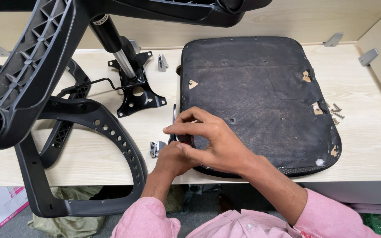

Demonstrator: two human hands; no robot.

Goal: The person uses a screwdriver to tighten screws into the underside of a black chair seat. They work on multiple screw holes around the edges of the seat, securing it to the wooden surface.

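While we lean over the pale wooden desk [367, 145], both our hands meet at the near left edge of the black seat cushion [261, 97], which lies upside down on the desk with its fabric underside facing up. Our right hand [208, 141] arches over that edge, fingers [186, 128] curled and pinched together on something small and dark that we cannot make out. Our left hand [173, 158] sits just beneath it, mostly hidden, closed into a loose fist; we cannot tell what it holds. A thin dark tool [173, 119] stands just beside our fingertips, between the cushion and a small metal bracket [156, 148]. Loose screws [335, 112] lie well apart, off the cushion's right edge. At left, the black chair frame [89, 145] and tilt mechanism [135, 90] rest on the desk.
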